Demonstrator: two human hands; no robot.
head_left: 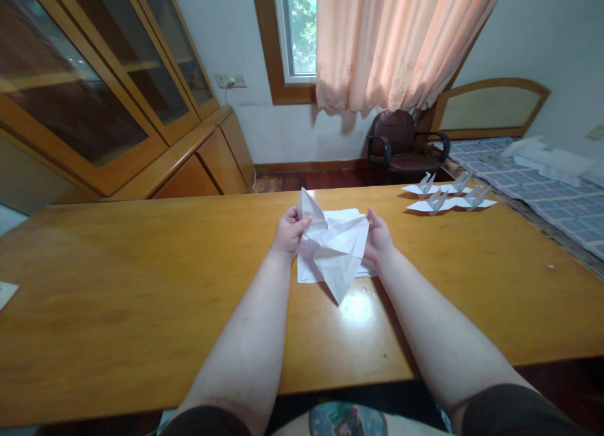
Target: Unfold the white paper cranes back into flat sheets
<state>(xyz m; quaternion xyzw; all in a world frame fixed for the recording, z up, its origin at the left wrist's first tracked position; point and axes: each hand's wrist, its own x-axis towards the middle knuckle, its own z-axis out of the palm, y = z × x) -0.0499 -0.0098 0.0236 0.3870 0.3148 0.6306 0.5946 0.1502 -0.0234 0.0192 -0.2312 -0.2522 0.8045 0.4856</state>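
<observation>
A creased white sheet of origami paper (336, 244), partly folded with raised points, is held up between my two hands. My left hand (287, 232) pinches its left side, thumb on top near the upper point. On the opposite edge, my right hand (377, 238) grips the paper, with most of its fingers hidden behind or beneath it. One corner of the sheet points down toward me. Under it, a stack of white paper (307, 270) lies on the wooden table (141, 285).
Several folded paper cranes (435, 202) stand at the table's far right. Beyond the table are a brown armchair (401, 143) and a bed (533, 178) with a checked cover. A glass-fronted cabinet (160, 140) stands at the left. A pale item (6, 292) lies at the left edge.
</observation>
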